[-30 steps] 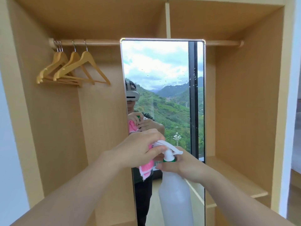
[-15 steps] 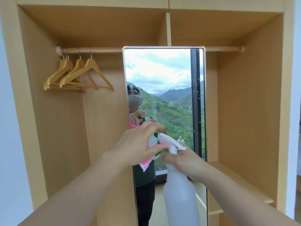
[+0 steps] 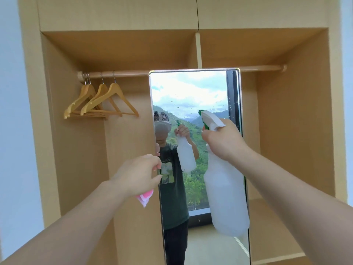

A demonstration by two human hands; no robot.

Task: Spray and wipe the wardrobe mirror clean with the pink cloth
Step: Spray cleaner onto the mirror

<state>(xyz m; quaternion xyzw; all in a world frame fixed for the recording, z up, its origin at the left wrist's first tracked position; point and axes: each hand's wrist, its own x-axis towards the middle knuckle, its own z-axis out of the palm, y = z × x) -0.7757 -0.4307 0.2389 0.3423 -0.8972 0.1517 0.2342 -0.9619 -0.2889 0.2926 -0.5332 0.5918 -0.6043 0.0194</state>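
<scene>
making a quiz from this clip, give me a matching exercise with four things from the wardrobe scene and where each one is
Things:
1. spray bottle
2. pink cloth
3. wooden hangers
4. mirror

Places:
A. hanging on the rail at upper left
B. gripped in the left hand
C. standing in the middle of the wardrobe
D. held up in the right hand

Pairs: 1-D, 2-B, 3-A, 4-C

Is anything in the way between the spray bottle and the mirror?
No, nothing visible. The right hand holds the bottle up with its green nozzle toward the mirror. The left hand, holding the pink cloth, is lower and off to the side.
</scene>
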